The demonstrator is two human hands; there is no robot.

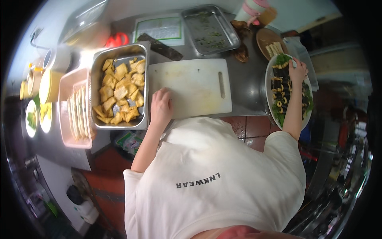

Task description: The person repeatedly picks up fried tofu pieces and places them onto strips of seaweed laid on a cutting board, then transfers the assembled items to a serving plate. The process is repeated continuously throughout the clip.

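Observation:
My left hand [161,104] lies at the left side of the white cutting board [189,85], fingers resting on its surface with nothing visible in them. My right hand [297,72] reaches over the far right part of an oval white platter [269,71]. Its fingers are bent down at the food, and what they hold, if anything, is hidden. Rows of dark-wrapped rolls [277,85] with pale filling lie on the platter, with leafy greens [306,104] along the edge. The board has a few small dark bits on it.
Left of the board stands a deep metal tray [95,101] of yellow fried pieces, then a pink basket [63,115] with long pale strips. A shallow metal tray [191,30] with green scraps is behind. A brown plate [263,39] holds pale sticks beyond the platter.

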